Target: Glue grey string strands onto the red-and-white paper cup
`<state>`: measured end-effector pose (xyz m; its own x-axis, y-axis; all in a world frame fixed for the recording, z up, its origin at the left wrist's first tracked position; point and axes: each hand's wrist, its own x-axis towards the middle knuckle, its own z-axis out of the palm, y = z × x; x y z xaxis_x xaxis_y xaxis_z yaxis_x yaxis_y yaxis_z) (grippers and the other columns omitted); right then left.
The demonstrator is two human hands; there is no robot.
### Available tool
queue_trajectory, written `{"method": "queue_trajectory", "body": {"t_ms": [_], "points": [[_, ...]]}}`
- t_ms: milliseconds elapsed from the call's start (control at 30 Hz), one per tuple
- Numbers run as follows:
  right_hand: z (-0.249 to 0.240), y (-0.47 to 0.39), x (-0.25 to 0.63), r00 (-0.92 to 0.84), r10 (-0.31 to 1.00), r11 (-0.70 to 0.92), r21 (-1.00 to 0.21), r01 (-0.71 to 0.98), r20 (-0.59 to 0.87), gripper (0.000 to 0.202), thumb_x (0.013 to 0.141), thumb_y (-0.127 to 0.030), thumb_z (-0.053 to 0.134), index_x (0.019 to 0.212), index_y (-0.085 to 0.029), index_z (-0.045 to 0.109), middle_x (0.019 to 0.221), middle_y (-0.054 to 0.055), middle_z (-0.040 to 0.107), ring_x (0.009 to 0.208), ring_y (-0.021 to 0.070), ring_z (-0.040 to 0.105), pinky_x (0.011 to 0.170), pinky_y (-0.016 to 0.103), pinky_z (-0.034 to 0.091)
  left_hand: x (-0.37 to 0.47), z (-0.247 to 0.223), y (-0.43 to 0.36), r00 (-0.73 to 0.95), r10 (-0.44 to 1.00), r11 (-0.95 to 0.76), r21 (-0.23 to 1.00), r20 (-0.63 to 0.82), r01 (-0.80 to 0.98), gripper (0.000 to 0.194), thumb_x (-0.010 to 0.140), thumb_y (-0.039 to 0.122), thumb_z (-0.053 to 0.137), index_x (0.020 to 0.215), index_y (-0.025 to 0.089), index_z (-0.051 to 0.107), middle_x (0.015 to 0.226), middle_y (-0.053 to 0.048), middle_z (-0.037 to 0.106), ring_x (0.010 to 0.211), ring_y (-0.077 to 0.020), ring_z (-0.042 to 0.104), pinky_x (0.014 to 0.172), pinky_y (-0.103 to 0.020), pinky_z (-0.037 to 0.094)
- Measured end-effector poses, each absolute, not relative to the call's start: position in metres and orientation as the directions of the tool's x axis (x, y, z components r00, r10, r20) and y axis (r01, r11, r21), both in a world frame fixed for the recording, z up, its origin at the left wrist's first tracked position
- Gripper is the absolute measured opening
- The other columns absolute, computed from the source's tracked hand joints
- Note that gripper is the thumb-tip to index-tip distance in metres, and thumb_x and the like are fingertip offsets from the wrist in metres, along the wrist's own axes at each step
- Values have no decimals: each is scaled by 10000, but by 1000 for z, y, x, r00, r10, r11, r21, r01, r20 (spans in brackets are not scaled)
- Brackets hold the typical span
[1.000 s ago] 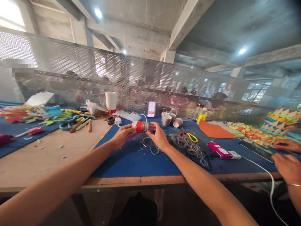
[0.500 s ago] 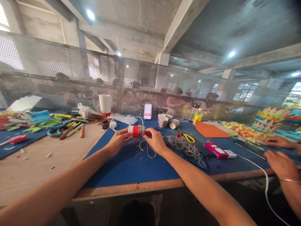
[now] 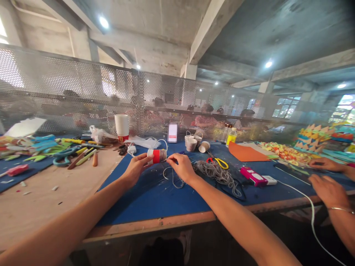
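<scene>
A red and white paper cup [image 3: 156,156], partly wound with grey cord near its right end, lies sideways in my left hand [image 3: 138,167], whose fingers close round its white end. My right hand [image 3: 180,165] is just right of the cup, thumb and fingers pinched on the grey cord. Below, a loop of the cord [image 3: 177,181] hangs over the blue mat [image 3: 149,201]. A tangled heap of grey cord [image 3: 217,173] lies right of my right hand, with yellow-handled scissors [image 3: 221,163] at its back edge.
Cord-wrapped cups [image 3: 190,143], a tipped cup [image 3: 204,147], a phone [image 3: 172,133] and a cup stack [image 3: 121,127] stand behind. Blue scissors [image 3: 64,157] and tools are left. A pink box [image 3: 253,176], orange paper [image 3: 245,152] and another person's hands [image 3: 328,190] are right.
My right hand has moved slightly away from the cup's end, leaving a small gap. The view has shifted slightly.
</scene>
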<state>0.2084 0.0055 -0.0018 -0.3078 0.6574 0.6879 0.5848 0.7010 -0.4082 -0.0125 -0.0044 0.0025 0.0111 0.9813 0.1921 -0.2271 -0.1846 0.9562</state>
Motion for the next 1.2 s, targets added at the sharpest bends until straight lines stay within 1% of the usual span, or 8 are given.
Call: {"method": "queue_trajectory", "body": {"t_ms": [167, 367, 533, 633, 800, 967, 1100, 1200], "points": [[-1, 0, 206, -386, 620, 742, -349, 573, 683, 142, 1003, -304, 685, 947, -223, 788, 950, 33, 802, 888, 177, 735, 865, 267, 491, -14, 1, -2, -2, 977, -208, 947, 214, -245, 383, 632, 473, 936, 850, 182, 817, 881, -73, 795, 831, -214, 693, 828, -317, 533], [0, -2, 207, -418, 635, 753, -402, 520, 650, 263, 1066, -301, 564, 955, -209, 785, 898, 35, 801, 850, 173, 737, 813, 259, 490, -13, 4, -3, -10, 979, -197, 939, 202, -283, 377, 612, 461, 943, 856, 198, 827, 903, -64, 790, 891, -225, 690, 857, -324, 546], [-3, 0, 206, -383, 676, 726, -476, 497, 630, 130, 997, -265, 657, 982, -219, 778, 932, 22, 803, 862, 175, 739, 830, 253, 508, -12, 7, -6, -8, 980, -190, 924, 199, -331, 338, 658, 409, 924, 879, 180, 811, 939, -67, 795, 927, -227, 705, 865, -330, 556], [-5, 2, 206, -353, 693, 700, -472, 535, 628, 137, 998, -265, 642, 1001, -225, 773, 948, 21, 801, 868, 178, 738, 829, 259, 514, -12, 7, -6, 4, 980, -184, 918, 198, -352, 307, 685, 375, 908, 885, 171, 796, 960, -69, 792, 915, -216, 702, 874, -338, 557], [1, 11, 219, -259, 726, 595, -394, 700, 637, 152, 995, -209, 615, 1005, -228, 766, 990, 33, 783, 902, 186, 725, 867, 277, 508, -13, 7, -4, 16, 982, -170, 914, 189, -369, 286, 684, 353, 902, 870, 175, 776, 977, -69, 789, 943, -223, 705, 905, -352, 553], [9, 24, 243, -155, 790, 385, -283, 878, 593, 188, 1009, -196, 583, 1080, -231, 753, 1125, 69, 751, 1060, 217, 687, 946, 324, 476, -14, 5, -2, 29, 983, -159, 927, 179, -339, 276, 674, 375, 896, 880, 226, 789, 979, -54, 796, 988, -243, 709, 899, -335, 557], [7, 26, 252, -134, 871, 249, -190, 950, 472, 190, 1037, -308, 590, 1123, -226, 737, 1192, 98, 725, 1134, 245, 658, 976, 363, 461, -14, 5, -1, 31, 985, -148, 932, 167, -332, 275, 665, 395, 907, 844, 224, 786, 938, -50, 791, 943, -231, 711, 885, -331, 559], [3, 25, 250, -166, 907, 226, -115, 967, 387, 251, 1032, -379, 620, 1199, -208, 696, 1261, 113, 709, 1184, 262, 648, 994, 387, 457, -15, 5, 0, 33, 986, -145, 928, 166, -344, 277, 667, 392, 913, 842, 217, 788, 921, -48, 788, 914, -216, 706, 876, -325, 559]]}}
